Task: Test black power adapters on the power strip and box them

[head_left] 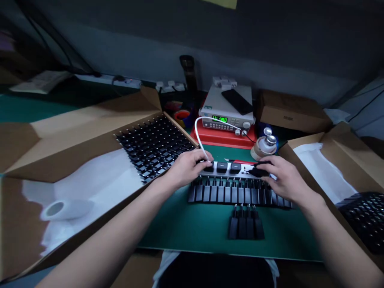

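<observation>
My left hand pinches the end of a white cable at a black power adapter in the left end of a white power strip. Two more black adapters sit in the strip's middle sockets. At the strip's right part, my right hand grips a black power adapter; whether its pins are in a socket is hidden. Just in front stands a long row of black adapters, prongs pointing away. Nearer me lies a smaller group of several adapters.
On the left, an open carton holds many adapters and white foam. Another open carton is at right. Behind the strip, a meter with a lit green display rests on a red tray, near a white dispenser bottle.
</observation>
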Demonstrator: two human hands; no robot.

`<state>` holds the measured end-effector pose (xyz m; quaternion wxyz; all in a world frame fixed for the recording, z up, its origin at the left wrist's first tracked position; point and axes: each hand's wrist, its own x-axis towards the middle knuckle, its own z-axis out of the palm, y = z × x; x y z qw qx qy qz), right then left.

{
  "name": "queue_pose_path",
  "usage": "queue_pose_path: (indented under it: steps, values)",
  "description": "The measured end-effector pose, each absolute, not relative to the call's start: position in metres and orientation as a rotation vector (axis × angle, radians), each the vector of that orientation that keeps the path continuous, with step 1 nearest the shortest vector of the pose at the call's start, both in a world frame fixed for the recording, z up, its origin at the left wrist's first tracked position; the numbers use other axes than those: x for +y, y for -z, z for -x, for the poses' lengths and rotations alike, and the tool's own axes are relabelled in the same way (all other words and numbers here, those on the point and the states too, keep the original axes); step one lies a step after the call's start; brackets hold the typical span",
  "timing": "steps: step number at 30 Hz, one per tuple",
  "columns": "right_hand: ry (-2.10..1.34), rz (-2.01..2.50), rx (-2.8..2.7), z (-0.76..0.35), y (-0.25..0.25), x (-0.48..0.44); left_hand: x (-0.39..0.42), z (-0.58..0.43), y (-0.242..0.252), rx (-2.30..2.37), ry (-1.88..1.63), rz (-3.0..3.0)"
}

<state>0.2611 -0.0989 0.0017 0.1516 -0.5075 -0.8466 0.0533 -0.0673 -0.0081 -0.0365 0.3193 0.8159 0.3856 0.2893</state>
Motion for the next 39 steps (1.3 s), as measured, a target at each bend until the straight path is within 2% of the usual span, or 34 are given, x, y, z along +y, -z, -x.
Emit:
queue_pose_path:
  steps: [3,6,10,16,19,23,27,31,35,39]
  values:
    - [-0.077,1.459,-2.784,-0.232,-0.009,-0.070,-0.011,0.067,0.038,1.039,-0.761,-2.124]
    - [-0.083,1.499,-2.896,-0.218,-0.019,-0.057,-0.021,0.072,0.037,1.130,-0.765,-2.195]
    - [-0.288,1.636,-2.721,-0.239,-0.029,-0.058,-0.035,0.083,0.036,1.335,-0.683,-2.319]
    - [-0.199,1.660,-2.641,-0.261,0.006,-0.081,-0.030,0.091,0.040,1.390,-0.436,-2.368]
    - [-0.179,1.643,-2.626,-0.260,0.019,-0.087,-0.026,0.096,0.030,1.327,-0.488,-2.288]
    - [-0.222,1.468,-2.522,-0.241,0.004,-0.077,-0.027,0.096,0.021,1.210,-0.487,-2.141]
    - [-0.250,1.192,-2.363,-0.178,-0.002,-0.049,-0.025,0.080,0.037,1.148,-0.470,-2.157]
    - [-0.294,1.161,-2.418,-0.122,0.008,-0.025,-0.023,0.072,0.054,1.165,-0.557,-2.137]
    - [-0.425,1.048,-2.173,-0.127,0.005,-0.021,-0.022,0.076,0.056,1.133,-0.552,-2.001]
    - [-0.509,1.155,-2.030,-0.154,0.001,-0.029,-0.019,0.073,0.054,1.048,-0.576,-1.822]
